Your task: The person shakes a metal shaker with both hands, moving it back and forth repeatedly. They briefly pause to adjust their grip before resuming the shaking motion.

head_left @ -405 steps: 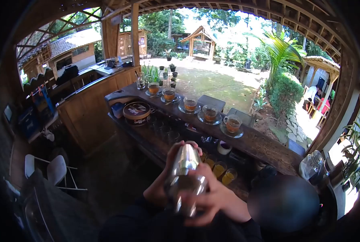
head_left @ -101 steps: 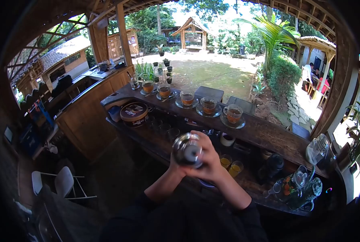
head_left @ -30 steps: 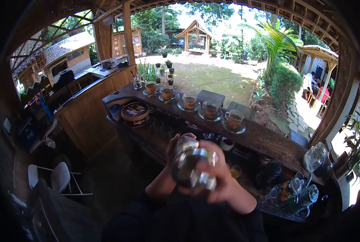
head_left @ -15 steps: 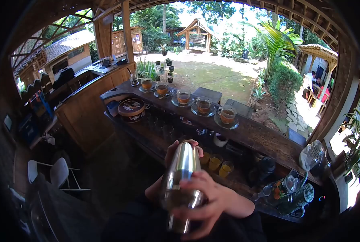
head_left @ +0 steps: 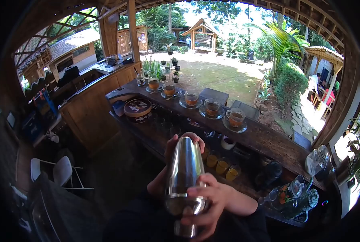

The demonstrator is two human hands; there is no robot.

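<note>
A shiny metal shaker [head_left: 185, 173] is tilted in front of my body, its smooth broad end up and away from me. My left hand [head_left: 172, 151] is wrapped round the far end, fingers over its top. Lower down, my right hand [head_left: 208, 201] grips the shaker near its joint and narrower end. Just beyond the shaker, several glasses of yellow drink [head_left: 222, 165] stand on the lower counter [head_left: 151, 141]. Several glass cups of brown drink [head_left: 212, 107] on saucers line the upper counter [head_left: 264, 139].
A round brown tub [head_left: 137, 109] sits at the left of the lower shelf. Glass pitchers [head_left: 293, 189] and a glass jar [head_left: 317, 159] stand at the right. White folding chairs [head_left: 62, 171] are at the left. People [head_left: 329, 97] sit outside, far right.
The shaker stands a little more upright in the view, and both hands have moved with it. The whole scene has shifted slightly right and down.
</note>
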